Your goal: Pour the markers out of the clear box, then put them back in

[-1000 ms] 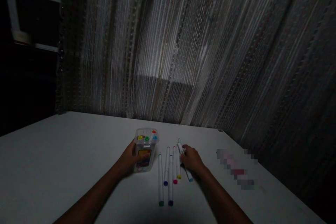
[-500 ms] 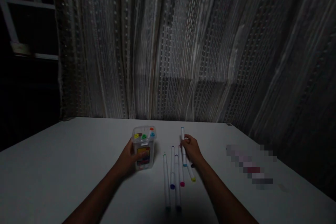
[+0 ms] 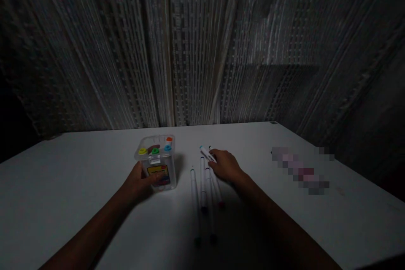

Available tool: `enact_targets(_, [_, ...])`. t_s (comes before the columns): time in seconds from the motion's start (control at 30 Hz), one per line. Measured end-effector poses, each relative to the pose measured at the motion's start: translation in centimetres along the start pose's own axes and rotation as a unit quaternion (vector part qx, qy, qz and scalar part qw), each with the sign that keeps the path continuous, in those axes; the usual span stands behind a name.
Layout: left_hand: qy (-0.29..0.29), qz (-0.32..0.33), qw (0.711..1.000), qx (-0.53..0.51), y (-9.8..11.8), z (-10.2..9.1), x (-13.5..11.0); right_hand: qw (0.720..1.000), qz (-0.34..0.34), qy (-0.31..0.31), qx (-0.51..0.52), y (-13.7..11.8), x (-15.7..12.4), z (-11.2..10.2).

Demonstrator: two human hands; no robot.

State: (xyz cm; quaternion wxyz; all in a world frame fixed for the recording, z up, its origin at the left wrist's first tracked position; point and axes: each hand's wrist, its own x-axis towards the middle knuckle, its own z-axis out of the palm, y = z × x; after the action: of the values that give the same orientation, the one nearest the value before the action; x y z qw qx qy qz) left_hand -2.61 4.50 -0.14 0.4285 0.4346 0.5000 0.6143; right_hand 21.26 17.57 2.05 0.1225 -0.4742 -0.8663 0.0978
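A clear plastic marker box [image 3: 156, 161] stands upright on the white table [image 3: 63, 185], with several coloured marker caps showing at its open top. My left hand [image 3: 139, 181] wraps round the box's near side. My right hand [image 3: 225, 165] is closed on a white marker with a light blue cap [image 3: 207, 153], lifted a little and pointing up to the left. Several more white markers [image 3: 202, 185] lie side by side on the table just left of my right hand.
A pale woven curtain [image 3: 202, 46] hangs right behind the table's far edge. A blurred-out patch [image 3: 300, 168] lies on the table to the right. The room is dim.
My right hand picked one marker out of the row and now holds it tilted to the left. The camera has swung, so the box and markers sit higher in view.
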Motion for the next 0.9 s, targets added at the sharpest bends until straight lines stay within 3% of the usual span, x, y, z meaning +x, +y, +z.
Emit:
enact_targets(0.17, [0.021, 0.007, 1.0, 0.014, 0.0, 0.0, -0.5, 0.998, -0.015, -0.037, -0.046, -0.3, -0.3, -0.6])
enact_targets(0.3, [0.0, 0.006, 1.0, 0.011, -0.2, -0.2, -0.4, 0.997, -0.022, -0.042, -0.058, -0.3, -0.4, -0.8])
enact_targets(0.73, [-0.003, 0.021, 1.0, -0.003, -0.7, -0.6, -0.6, 0.998, -0.049, -0.024, -0.015, -0.7, -0.7, -0.4])
enact_targets(0.9, [-0.029, 0.061, 0.997, -0.043, -0.2, -0.3, -0.7, 0.997, -0.064, -0.018, -0.037, -1.4, -1.1, -0.4])
